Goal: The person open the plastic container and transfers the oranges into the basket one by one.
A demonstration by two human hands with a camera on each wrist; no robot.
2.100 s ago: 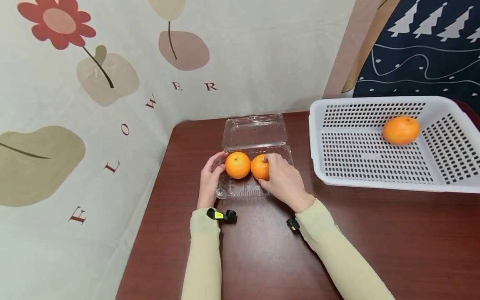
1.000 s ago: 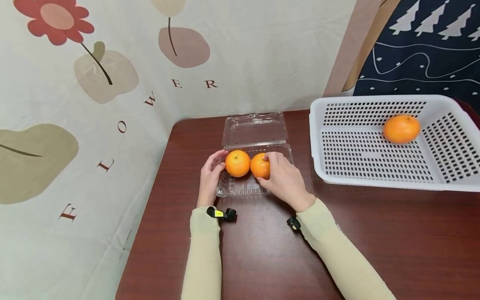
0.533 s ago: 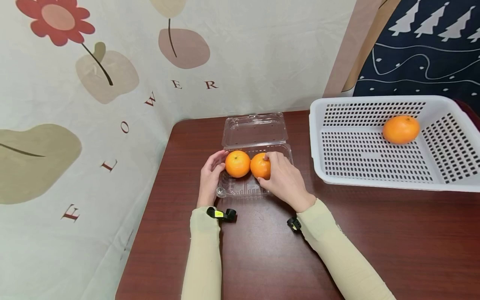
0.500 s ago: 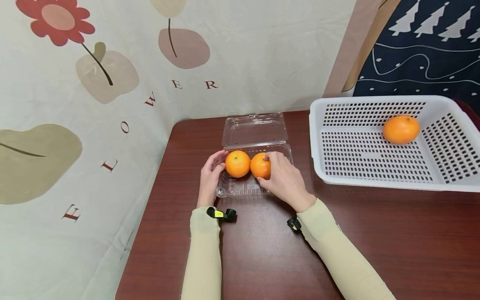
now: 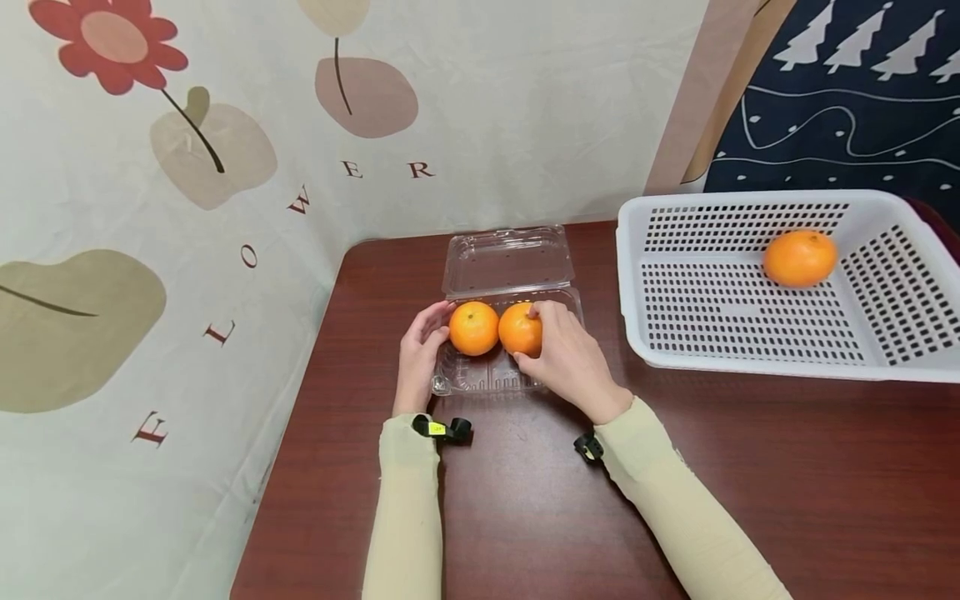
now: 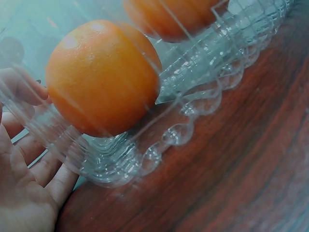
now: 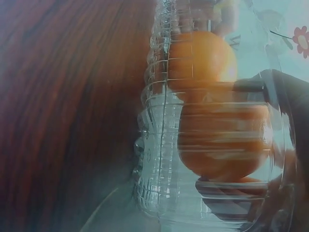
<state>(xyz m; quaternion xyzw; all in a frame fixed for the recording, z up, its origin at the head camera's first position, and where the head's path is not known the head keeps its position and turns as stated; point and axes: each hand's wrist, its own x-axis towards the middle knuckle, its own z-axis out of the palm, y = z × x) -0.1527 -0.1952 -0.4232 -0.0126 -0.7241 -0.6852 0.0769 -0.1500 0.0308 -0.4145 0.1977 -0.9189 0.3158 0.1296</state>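
Note:
In the head view a clear plastic clamshell box (image 5: 486, 379) lies on the table, its lid (image 5: 510, 260) folded back. Two oranges sit side by side in its rear part, the left orange (image 5: 473, 328) and the right orange (image 5: 517, 330). My left hand (image 5: 417, 358) holds the box's left side, its fingers against the outer wall in the left wrist view and one fingertip close to the left orange (image 6: 102, 79). With curled fingers and thumb, my right hand (image 5: 573, 362) grips the right orange, covering its right side. The box wall blurs this grip in the right wrist view.
A white perforated basket (image 5: 750, 367) stands to the right on the dark red table (image 5: 517, 500), with another orange (image 5: 799, 258) inside. Behind the table hangs a pale printed cloth (image 5: 510, 125). A dark blue cloth (image 5: 847, 117) hangs at the back right.
Hands, oranges and box keep nearly the same positions throughout. The head view shifts only very slightly.

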